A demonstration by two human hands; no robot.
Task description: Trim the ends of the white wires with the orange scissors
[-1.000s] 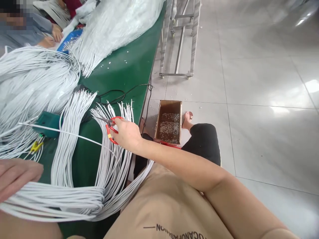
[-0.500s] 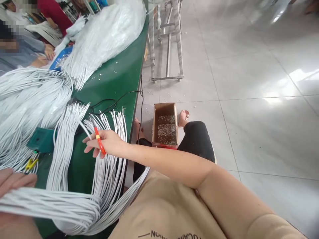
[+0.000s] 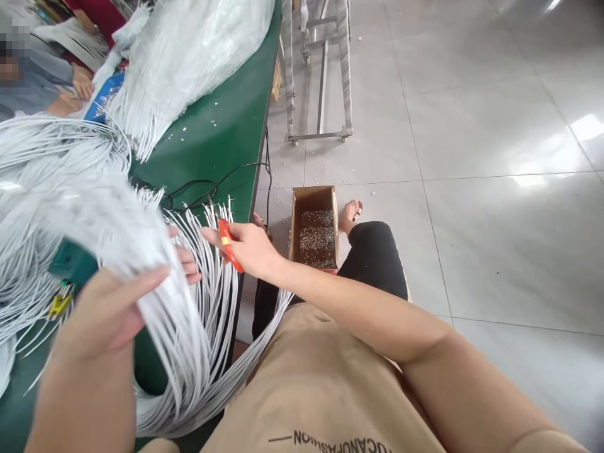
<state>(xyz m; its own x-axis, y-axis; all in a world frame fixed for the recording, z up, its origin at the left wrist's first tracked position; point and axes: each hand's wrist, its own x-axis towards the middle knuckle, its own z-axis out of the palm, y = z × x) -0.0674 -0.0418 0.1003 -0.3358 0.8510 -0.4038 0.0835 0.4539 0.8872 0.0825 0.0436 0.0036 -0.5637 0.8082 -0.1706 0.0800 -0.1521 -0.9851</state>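
My left hand (image 3: 120,302) grips a thick bundle of white cables (image 3: 155,289) and lifts it off the green table (image 3: 226,132). The bundle arcs over my palm and is blurred with motion. My right hand (image 3: 250,248) holds red-handled scissors (image 3: 229,245) near the cut cable ends (image 3: 221,211) at the table's edge. More white cables (image 3: 51,157) lie heaped to the left.
A cardboard box (image 3: 317,229) of small cut bits stands on the floor by my foot. A black cord (image 3: 212,182) runs across the table. A bagged cable pile (image 3: 189,44) lies further back. Another person's hands (image 3: 75,88) work at far left. A metal frame (image 3: 321,69) stands on the tiles.
My left hand has risen from the lower left, lifting the cable bundle up over the table. My right hand with the scissors moved slightly right, toward the cable ends.
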